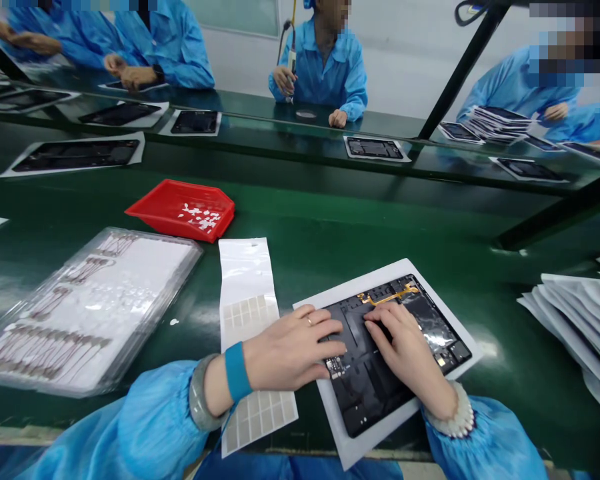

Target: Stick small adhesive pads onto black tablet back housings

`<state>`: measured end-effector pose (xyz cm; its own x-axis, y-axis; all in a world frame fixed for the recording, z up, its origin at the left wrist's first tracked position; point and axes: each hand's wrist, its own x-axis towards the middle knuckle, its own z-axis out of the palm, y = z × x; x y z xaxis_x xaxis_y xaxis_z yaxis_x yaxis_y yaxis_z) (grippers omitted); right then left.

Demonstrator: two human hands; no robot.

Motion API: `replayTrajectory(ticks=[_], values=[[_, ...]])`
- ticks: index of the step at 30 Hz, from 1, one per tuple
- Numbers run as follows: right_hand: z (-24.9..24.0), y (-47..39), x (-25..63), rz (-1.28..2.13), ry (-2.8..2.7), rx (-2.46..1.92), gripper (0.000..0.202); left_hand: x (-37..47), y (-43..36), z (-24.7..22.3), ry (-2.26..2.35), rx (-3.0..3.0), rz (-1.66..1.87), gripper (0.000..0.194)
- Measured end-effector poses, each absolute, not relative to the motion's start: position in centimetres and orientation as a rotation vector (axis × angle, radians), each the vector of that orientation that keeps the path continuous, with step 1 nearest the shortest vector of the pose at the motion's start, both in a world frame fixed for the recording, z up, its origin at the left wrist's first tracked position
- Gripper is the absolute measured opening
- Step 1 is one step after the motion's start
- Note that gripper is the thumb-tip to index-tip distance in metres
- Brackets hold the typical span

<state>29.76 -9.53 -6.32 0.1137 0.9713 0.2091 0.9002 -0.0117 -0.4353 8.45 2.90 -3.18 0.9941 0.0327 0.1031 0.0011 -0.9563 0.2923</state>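
An opened tablet housing (380, 373) with dark inner parts lies tilted on a white sheet (347, 453) in front of me. An orange flex cable (393, 295) runs near its far edge. My left hand (295, 343) is spread, its fingertips resting over the housing's left edge by a small circuit board (336, 367). Over the middle of the housing, my right hand (405, 343) has its thumb and fingers drawn together near the surface; anything between them is hidden. Partly under my left forearm lies a strip of grey adhesive pads (260, 417).
A clear tray (145, 287) of small wired parts lies left, behind it a red bin (180, 193) with white bits. White sheets (575, 327) are stacked at right. More tablet housings (375, 148) line a raised shelf, with co-workers in blue beyond. A dark post (555, 210) slants at right.
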Motion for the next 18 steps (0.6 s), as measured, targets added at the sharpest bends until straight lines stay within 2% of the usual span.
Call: replayTrajectory(ticks=[6,11,18], values=[[-6.4,-9.5,29.8,0.184,-1.810,-1.923,0.014,8.7,2.5,-3.0,0.087,2.844,0.102,0.055],[-6.3,-9.5,29.8,0.178,-1.814,-1.920,0.015,8.6,2.7,-3.0,0.036,2.843,0.128,0.029],[-6.5,-9.4,29.9,0.164,-1.822,-1.904,0.016,9.6,3.2,-2.9,-0.025,2.842,0.137,0.024]])
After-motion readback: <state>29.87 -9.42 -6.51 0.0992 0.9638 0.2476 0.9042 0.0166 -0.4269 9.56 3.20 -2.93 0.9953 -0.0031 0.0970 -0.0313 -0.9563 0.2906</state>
